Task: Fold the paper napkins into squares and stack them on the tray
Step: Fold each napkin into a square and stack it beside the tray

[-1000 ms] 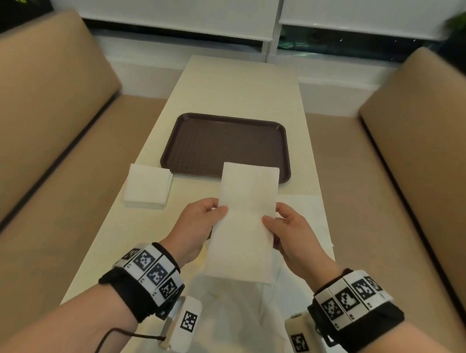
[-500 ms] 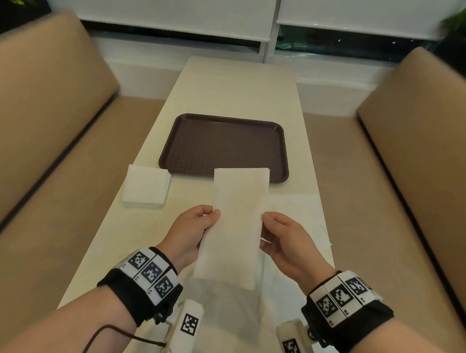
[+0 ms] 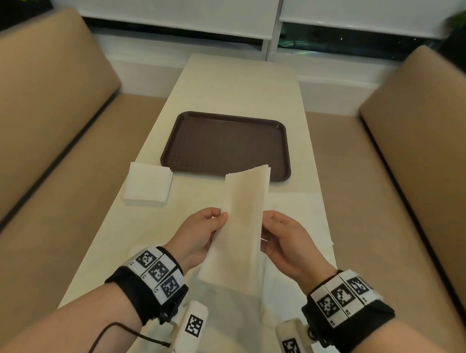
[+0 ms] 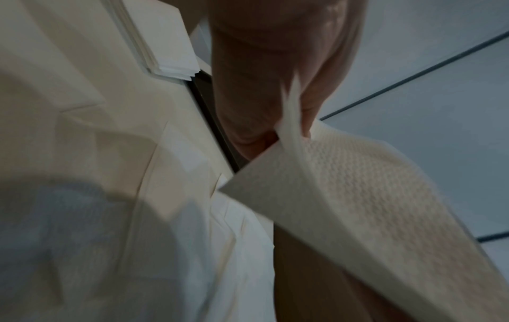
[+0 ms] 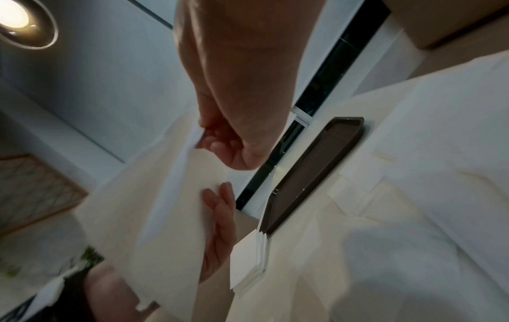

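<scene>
I hold a long folded white napkin strip [image 3: 240, 226] upright over the table's near half. My left hand [image 3: 221, 217] pinches its left edge between thumb and fingers, which the left wrist view shows around the napkin [image 4: 358, 196]. My right hand [image 3: 265, 220] pinches the right edge, seen in the right wrist view on the napkin [image 5: 165, 207]. The dark brown tray [image 3: 225, 145] lies beyond the strip with nothing on it. A stack of folded square napkins [image 3: 147, 184] sits left of the tray's near corner.
Unfolded white napkins [image 3: 300, 217] lie spread on the cream table [image 3: 240, 88] at the right and under my wrists. Tan bench seats [image 3: 48, 163] flank the table on both sides. A white wall with a window strip stands at the far end.
The strip has narrowed between my hands and its top now leans to the right. Both hands have come closer together; the tray and the stack have not moved.
</scene>
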The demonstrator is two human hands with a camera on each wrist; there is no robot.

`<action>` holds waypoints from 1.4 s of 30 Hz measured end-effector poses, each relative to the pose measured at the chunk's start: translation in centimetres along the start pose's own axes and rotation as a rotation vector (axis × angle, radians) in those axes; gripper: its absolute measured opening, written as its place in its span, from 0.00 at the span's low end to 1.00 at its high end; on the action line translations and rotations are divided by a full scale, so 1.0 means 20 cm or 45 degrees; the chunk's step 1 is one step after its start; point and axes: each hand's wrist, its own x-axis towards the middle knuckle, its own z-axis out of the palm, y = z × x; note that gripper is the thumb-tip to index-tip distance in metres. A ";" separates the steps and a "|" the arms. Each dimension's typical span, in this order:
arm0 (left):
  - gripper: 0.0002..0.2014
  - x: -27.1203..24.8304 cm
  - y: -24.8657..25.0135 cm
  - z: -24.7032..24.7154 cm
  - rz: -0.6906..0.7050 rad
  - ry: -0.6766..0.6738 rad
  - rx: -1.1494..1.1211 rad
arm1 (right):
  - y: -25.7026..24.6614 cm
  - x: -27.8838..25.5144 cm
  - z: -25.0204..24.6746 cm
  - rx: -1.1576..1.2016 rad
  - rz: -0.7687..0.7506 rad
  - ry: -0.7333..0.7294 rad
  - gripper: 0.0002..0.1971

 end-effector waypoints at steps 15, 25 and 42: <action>0.10 0.04 -0.06 -0.08 0.023 0.094 0.173 | 0.05 0.01 0.02 -1.039 -0.406 0.442 0.12; 0.08 0.03 -0.02 -0.22 0.166 0.335 0.161 | 0.21 0.16 -0.28 -0.985 0.196 0.651 0.07; 0.08 -0.02 0.10 -0.10 0.138 -0.099 0.227 | 0.02 0.09 0.00 -0.490 -0.023 0.119 0.11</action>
